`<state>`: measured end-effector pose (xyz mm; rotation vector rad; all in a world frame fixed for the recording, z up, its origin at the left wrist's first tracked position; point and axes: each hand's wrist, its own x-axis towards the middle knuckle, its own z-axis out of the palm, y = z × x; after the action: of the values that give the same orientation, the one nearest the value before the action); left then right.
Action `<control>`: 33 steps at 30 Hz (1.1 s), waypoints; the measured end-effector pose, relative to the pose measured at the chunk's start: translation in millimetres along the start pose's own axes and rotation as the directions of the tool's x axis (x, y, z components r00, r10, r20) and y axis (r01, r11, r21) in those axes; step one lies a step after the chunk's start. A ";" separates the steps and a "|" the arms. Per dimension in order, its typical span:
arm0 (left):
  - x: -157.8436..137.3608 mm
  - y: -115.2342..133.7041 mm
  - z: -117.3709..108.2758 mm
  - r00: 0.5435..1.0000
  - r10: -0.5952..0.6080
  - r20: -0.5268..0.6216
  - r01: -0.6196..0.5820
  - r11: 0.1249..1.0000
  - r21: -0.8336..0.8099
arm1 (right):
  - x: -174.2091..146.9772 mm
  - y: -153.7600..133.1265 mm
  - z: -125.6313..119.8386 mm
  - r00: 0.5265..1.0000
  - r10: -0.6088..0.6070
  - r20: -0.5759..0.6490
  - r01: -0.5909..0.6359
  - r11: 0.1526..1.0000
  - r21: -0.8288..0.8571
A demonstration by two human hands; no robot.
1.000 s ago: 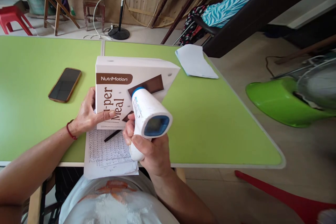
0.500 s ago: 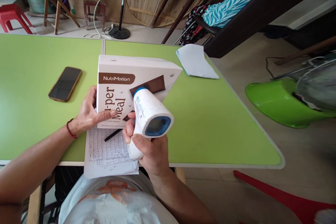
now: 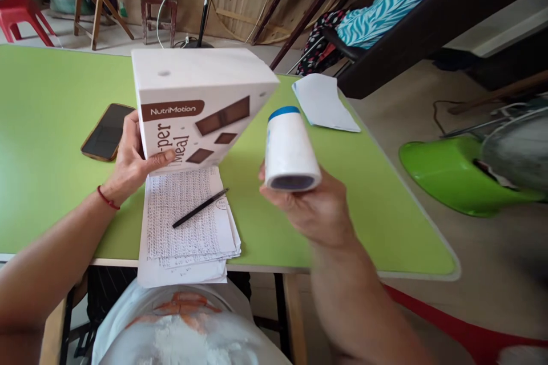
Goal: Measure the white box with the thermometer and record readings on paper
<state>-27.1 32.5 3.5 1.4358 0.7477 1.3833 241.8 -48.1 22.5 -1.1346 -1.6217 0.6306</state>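
Note:
My left hand (image 3: 136,161) grips the lower left edge of a white box (image 3: 204,71) lettered "NutriMotion", its thumb across the front and the other fingers behind. The box is tilted and held up above the green table (image 3: 368,199). In my right hand (image 3: 319,205) is a white infrared thermometer gun (image 3: 289,145) with a blue front ring, apart from the box; its handle is mostly hidden by my fingers. Below the box lie several handwritten sheets (image 3: 188,245), reaching over the table's near edge. A black pen (image 3: 200,208) rests on them.
A smartphone (image 3: 105,132) lies left of the box. Folded white paper (image 3: 325,104) sits at the table's far right. Beyond that edge stand a green plastic chair (image 3: 449,174) and a person's patterned sleeve (image 3: 385,8). A red stool (image 3: 25,14) is at the far left.
My right hand has moved right with the thermometer gun, away from the box front. My left hand has lifted the box up and left, uncovering the pen and more of the sheets.

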 end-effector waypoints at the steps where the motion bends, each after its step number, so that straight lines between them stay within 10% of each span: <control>1: 3.0 -4.3 -3.3 1.000 0.000 -0.007 0.000 1.000 -0.011 | 6.3 12.5 -9.2 1.000 -0.002 -0.010 0.001 0.992 -0.125; 9: 12.4 -22.5 -14.7 0.993 -0.060 0.101 0.067 0.996 -0.061 | 17.6 96.6 -18.3 0.991 0.025 0.130 0.058 0.799 -0.599; 21: 14.3 -31.0 -17.0 0.984 -0.103 0.147 0.111 0.993 -0.046 | 12.7 81.8 -14.6 0.968 -0.173 0.184 0.251 0.725 -0.642; 26: 13.0 -30.8 -18.2 0.981 -0.110 0.161 0.115 0.993 -0.022 | 5.7 55.0 7.4 0.854 -0.427 0.296 0.520 0.721 -0.458; 33: 14.7 -28.4 -22.6 0.984 -0.088 0.157 0.034 0.948 0.315 | -1.9 41.1 29.8 0.739 -0.443 0.507 0.665 0.598 -0.447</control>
<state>-41.1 60.6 -19.8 1.7360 0.9214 1.1124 229.2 -28.8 -22.8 -0.8546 -2.4655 -0.1695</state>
